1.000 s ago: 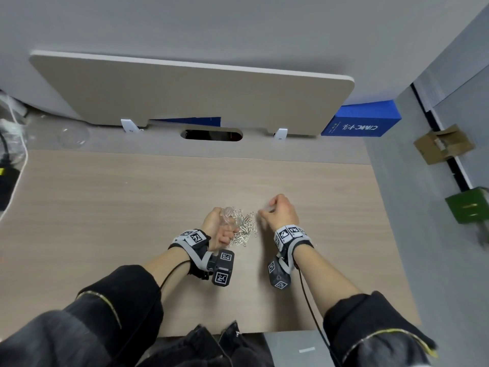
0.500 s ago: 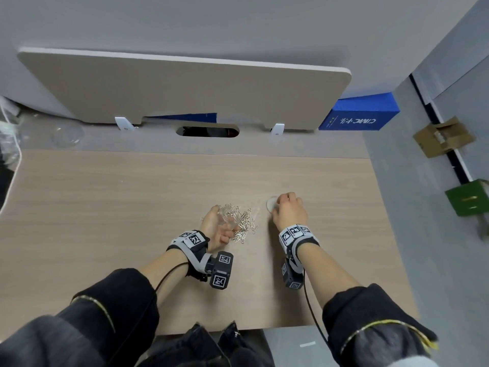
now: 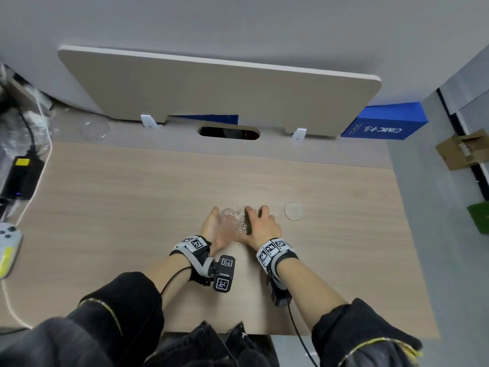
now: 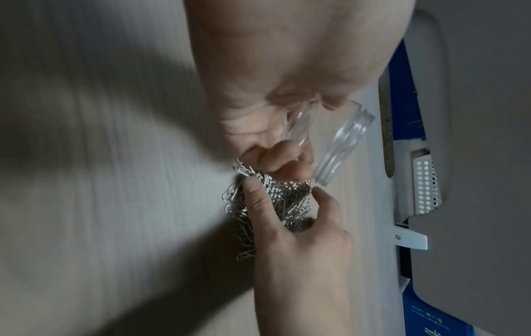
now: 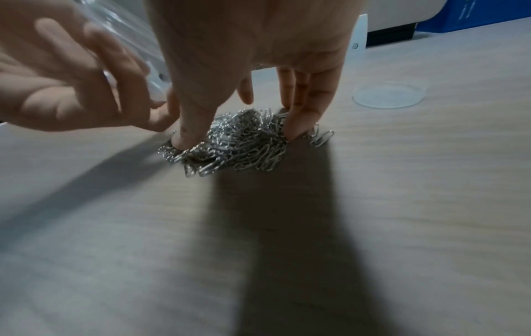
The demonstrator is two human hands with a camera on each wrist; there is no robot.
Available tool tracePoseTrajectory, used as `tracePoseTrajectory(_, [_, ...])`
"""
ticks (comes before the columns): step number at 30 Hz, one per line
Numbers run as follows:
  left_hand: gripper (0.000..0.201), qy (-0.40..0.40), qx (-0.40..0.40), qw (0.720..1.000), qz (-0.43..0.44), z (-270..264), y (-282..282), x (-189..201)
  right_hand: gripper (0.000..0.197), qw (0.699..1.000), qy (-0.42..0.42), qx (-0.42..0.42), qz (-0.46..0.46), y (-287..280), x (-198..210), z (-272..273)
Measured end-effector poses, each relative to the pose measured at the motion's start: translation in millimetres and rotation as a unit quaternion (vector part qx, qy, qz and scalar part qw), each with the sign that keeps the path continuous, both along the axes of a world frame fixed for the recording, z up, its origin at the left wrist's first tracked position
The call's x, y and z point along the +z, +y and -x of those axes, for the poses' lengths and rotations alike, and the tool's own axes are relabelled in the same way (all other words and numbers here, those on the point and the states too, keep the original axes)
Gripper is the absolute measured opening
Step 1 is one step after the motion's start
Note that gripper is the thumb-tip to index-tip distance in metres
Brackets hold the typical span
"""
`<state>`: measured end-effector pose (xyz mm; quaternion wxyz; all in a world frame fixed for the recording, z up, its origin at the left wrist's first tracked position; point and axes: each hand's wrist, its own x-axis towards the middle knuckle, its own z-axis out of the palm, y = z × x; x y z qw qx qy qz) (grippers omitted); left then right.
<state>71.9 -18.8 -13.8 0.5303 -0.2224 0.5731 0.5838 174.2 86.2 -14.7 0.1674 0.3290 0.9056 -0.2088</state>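
A pile of silver paper clips (image 3: 242, 221) lies on the wooden desk (image 3: 132, 207), just in front of me. My left hand (image 3: 214, 229) holds a clear plastic container (image 3: 228, 221), tilted with its mouth toward the pile; its threaded rim (image 4: 342, 145) shows in the left wrist view. My right hand (image 3: 262, 225) reaches down over the paper clips (image 5: 241, 141), thumb on one side and fingers (image 5: 298, 118) on the other, pinching the heap (image 4: 290, 200). The container's round clear lid (image 3: 293, 211) lies flat on the desk to the right (image 5: 389, 95).
A beige divider panel (image 3: 211, 88) stands along the back, with a cable slot (image 3: 229, 133) and a blue box (image 3: 383, 125) beside it. A clear dish (image 3: 94, 130) sits back left. A black adapter (image 3: 19, 178) and a white controller (image 3: 8, 245) lie at the left edge.
My right hand put the lid down on the desk to the right, then came back left onto the paper clips. My left hand kept hold of the container beside the pile.
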Motion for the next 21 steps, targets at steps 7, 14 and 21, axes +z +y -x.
tracePoseTrajectory(7, [0.054,-0.021,0.014,1.0,-0.007,6,-17,-7,0.073,0.996,0.02,0.086,-0.002,2,-9,13])
tracePoseTrajectory(14, [0.054,-0.027,0.012,0.999,-0.014,9,-28,-10,0.025,0.996,0.059,0.064,0.009,2,-12,19])
tracePoseTrajectory(21, [0.038,-0.026,0.007,0.997,-0.067,15,-34,-4,0.012,0.99,0.099,-0.059,0.085,17,-1,22])
